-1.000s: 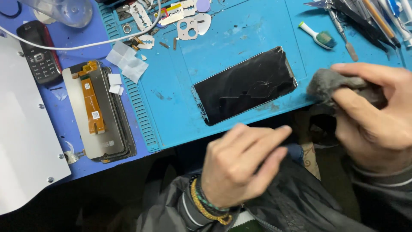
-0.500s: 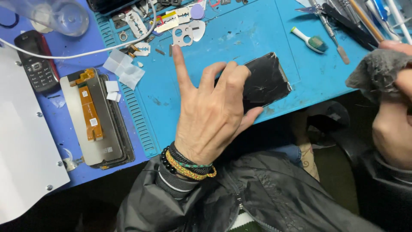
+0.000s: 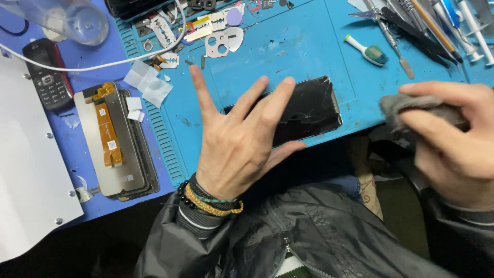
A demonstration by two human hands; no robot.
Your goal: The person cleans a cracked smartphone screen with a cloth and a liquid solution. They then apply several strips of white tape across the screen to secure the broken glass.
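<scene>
Head view, left to right: white panel (image 3: 25, 170) at the edge of the counter (image 3: 309, 46); small black keypad phone (image 3: 47, 74) beside it on the purple mat; clear plastic cup (image 3: 67, 18) tipped over above; white cable (image 3: 128, 59) curving across. Next, a stack of phone screens (image 3: 116, 141) face down, orange ribbon strip on top, scraps of white tape (image 3: 148, 85) just beside. Centre, on the blue mat: left hand (image 3: 236, 144), beaded bracelets at the wrist, fingers spread wide and apart, gripping nothing, poised over or resting on the near end of a black phone screen (image 3: 309, 110) — contact not clear from this angle. Screen lying flat near the front edge of the counter, glass visibly cracked. Likely thin, light, stiff and brittle, slick on its face; safest taken by the long edges, away from the cracks. Above, metal opening picks (image 3: 221, 41); further right, a small green-headed brush (image 3: 368, 51) and a row of tweezers and other tools (image 3: 427, 28). Far right: right hand (image 3: 453, 149) closed on a grey cloth (image 3: 411, 110), held off the counter, well apart from the screen.
</scene>
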